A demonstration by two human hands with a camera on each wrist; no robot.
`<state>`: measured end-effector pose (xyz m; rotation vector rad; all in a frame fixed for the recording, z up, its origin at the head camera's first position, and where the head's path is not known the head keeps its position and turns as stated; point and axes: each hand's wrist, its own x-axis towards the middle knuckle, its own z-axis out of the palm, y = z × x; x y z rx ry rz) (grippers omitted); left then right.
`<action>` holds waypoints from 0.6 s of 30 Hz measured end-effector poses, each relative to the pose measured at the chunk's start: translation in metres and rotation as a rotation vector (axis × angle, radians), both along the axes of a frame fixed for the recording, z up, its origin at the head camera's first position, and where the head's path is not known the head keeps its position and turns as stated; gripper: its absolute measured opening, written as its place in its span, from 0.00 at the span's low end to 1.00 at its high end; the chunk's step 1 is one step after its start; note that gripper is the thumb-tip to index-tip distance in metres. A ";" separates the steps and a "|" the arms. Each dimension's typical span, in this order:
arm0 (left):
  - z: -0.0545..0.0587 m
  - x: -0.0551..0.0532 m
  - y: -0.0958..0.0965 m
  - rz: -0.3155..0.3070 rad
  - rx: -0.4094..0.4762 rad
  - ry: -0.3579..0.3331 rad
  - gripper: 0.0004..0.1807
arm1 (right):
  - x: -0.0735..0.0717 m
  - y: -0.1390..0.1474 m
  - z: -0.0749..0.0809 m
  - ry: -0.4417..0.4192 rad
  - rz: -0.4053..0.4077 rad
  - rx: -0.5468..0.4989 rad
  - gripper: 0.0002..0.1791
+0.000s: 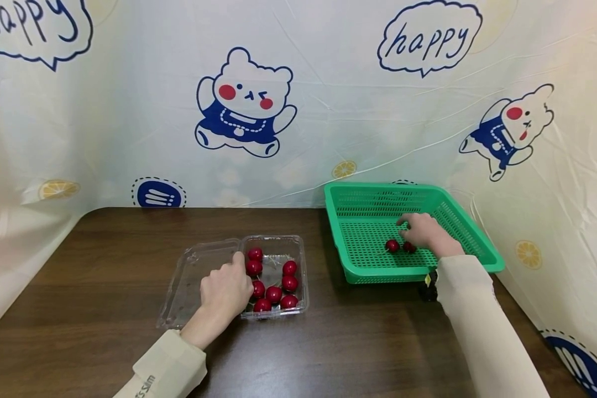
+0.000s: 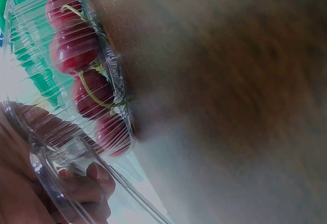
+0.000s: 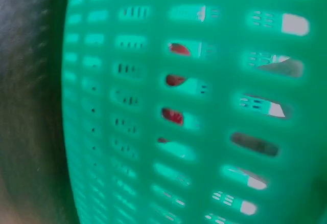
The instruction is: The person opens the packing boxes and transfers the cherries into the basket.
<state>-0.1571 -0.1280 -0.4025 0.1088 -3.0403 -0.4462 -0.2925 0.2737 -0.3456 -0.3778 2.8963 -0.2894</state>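
My left hand (image 1: 226, 290) grips the hinge side of a clear plastic clamshell box (image 1: 303, 276), its fingers curled round that edge in the left wrist view. Several dark red cherries (image 1: 273, 294) lie along the left, front and right of the box. Some show through its ribbed wall with green stems, including one cherry (image 2: 75, 46). Inside a green plastic basket (image 1: 345, 243), my right hand (image 1: 423, 231) hovers with thumb and finger spread apart. Just below it, two cherries (image 1: 392, 246) sit on the basket floor. In the right wrist view, the basket wall (image 3: 148, 96) mostly hides them.
The box's clear lid (image 1: 184, 287) lies folded open to the left on the brown wooden table (image 1: 328, 354). A patterned cloth (image 1: 328, 110) hangs behind and along the sides. The basket stands at the back right, against the cloth.
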 end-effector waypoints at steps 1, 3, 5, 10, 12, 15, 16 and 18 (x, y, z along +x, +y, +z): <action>0.000 0.000 0.000 0.000 0.000 -0.001 0.10 | 0.000 -0.001 0.001 0.004 0.000 -0.001 0.21; -0.001 -0.001 -0.001 0.000 0.001 -0.002 0.10 | 0.000 -0.003 0.004 0.016 0.007 -0.002 0.21; -0.001 -0.001 -0.001 0.001 0.001 -0.003 0.10 | 0.000 -0.006 0.008 0.028 0.012 0.001 0.21; 0.000 -0.001 0.000 0.002 0.011 -0.012 0.10 | -0.001 -0.013 0.017 0.058 0.034 0.013 0.21; 0.000 -0.001 0.000 0.000 0.013 -0.013 0.10 | 0.000 -0.017 0.021 0.066 0.045 0.015 0.21; 0.001 0.000 0.001 0.003 0.011 -0.008 0.09 | 0.000 -0.026 0.026 0.072 0.066 0.013 0.21; 0.001 0.000 0.001 0.005 0.009 -0.007 0.09 | 0.000 -0.029 0.028 0.074 0.074 0.011 0.21; 0.001 0.000 0.001 0.007 0.008 -0.004 0.09 | 0.000 -0.036 0.032 0.082 0.093 0.008 0.21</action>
